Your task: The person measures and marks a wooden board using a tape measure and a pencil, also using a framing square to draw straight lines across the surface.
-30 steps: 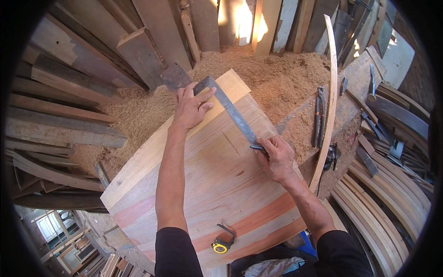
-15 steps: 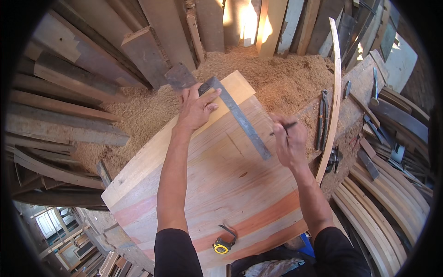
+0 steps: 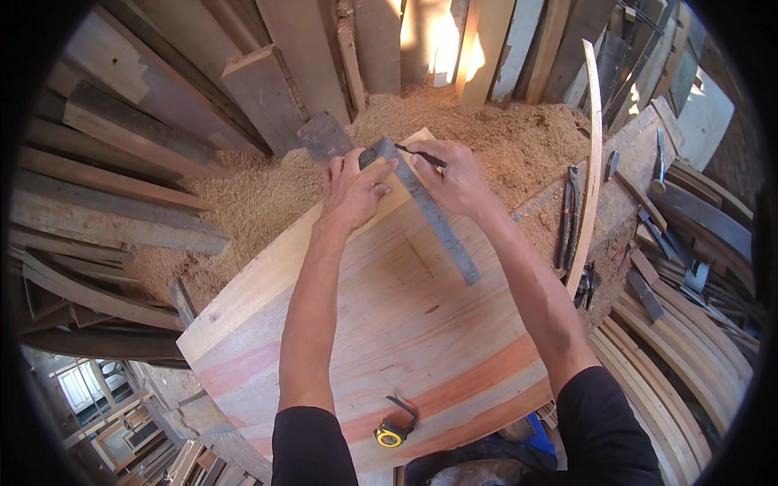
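Note:
A wide wooden panel (image 3: 365,324) with pale and reddish strips lies in front of me. Across its far end rests a try square (image 3: 438,225), its blade slanting toward the panel's middle. My left hand (image 3: 350,197) is closed on the square's dark stock, pressing it to the panel's far-left edge. Pinched in my right hand (image 3: 454,180) is a dark pencil (image 3: 427,157), its tip beside the square's corner. Both hands lie close together, on either side of the blade. Near me on the panel sits a yellow and black tape measure (image 3: 391,434) with its tongue slightly out.
Sawdust (image 3: 470,121) is heaped beyond the panel, with upright planks (image 3: 308,57) behind. A long curved strip (image 3: 590,178) stands at the right, beside pincers (image 3: 570,215) and a hammer (image 3: 659,162). Curved wooden pieces (image 3: 648,389) are stacked at the lower right; lumber (image 3: 105,202) fills the left.
My right hand has moved left and away from me with the pencil, from the panel's right side to the square's corner. My left hand stays on the square.

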Motion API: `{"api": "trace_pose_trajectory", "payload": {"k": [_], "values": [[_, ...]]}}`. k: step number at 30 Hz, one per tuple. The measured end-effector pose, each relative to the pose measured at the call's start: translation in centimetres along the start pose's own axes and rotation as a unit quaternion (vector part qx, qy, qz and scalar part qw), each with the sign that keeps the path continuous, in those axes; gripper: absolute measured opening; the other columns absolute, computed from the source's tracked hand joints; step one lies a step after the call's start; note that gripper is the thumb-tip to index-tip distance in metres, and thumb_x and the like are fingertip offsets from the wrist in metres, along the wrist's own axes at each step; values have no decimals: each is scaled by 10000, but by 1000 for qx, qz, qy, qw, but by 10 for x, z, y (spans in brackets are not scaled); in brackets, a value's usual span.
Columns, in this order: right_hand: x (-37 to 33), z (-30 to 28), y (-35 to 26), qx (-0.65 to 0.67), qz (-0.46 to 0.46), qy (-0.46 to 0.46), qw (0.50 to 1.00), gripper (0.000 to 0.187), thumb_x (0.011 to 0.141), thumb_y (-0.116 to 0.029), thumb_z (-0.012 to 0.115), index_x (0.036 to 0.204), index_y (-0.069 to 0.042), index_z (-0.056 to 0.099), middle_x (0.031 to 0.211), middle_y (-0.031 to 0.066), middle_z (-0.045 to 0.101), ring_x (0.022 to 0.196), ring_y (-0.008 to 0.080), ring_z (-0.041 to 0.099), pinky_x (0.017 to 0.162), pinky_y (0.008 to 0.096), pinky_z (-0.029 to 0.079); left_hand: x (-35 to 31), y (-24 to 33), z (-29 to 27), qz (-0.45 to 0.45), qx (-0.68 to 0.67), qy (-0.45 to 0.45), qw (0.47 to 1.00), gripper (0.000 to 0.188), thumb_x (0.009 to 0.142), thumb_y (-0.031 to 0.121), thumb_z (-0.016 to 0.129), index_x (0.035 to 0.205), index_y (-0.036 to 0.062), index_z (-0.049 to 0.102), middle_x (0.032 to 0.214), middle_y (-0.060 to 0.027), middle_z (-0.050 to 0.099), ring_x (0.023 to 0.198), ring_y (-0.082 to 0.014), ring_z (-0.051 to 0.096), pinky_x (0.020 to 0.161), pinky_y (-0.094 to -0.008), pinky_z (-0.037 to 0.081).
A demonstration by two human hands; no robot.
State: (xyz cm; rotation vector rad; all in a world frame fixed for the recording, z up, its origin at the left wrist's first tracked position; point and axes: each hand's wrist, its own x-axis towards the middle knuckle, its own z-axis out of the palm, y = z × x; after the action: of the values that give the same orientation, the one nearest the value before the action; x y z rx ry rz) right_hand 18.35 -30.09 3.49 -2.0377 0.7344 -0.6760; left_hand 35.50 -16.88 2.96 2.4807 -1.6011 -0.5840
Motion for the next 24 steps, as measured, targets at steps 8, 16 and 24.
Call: {"api": "trace_pose_trajectory", "payload": {"k": [8, 16, 24], "values": [[-27, -46, -21, -43, 31, -181, 982, 201, 898, -108, 663, 1051, -13, 754, 852, 235, 696, 794, 419, 677, 719, 474, 531, -1, -2, 6, 1, 56, 18, 998, 593, 847, 523, 797, 1403, 371, 659, 1564, -141, 430, 1436, -366, 353, 1232, -515, 256], [-83, -80, -31, -78, 6, -189, 979, 161, 903, -108, 664, 1010, -3, 722, 814, 206, 674, 848, 414, 649, 729, 505, 520, -3, 50, 4, -79, 84, 11, 993, 989, 613, 702, 882, 1432, 235, 584, 1581, -271, 345, 1484, -467, 277, 1224, -651, 171], [-139, -116, -36, -85, 8, -250, 964, 215, 865, -63, 680, 1067, 6, 709, 840, 192, 677, 852, 403, 649, 739, 498, 522, 2, 55, 2, -101, 102, -27, 989, 1013, 619, 689, 887, 1451, 234, 531, 1591, -270, 323, 1490, -489, 267, 1219, -674, 171]]}}
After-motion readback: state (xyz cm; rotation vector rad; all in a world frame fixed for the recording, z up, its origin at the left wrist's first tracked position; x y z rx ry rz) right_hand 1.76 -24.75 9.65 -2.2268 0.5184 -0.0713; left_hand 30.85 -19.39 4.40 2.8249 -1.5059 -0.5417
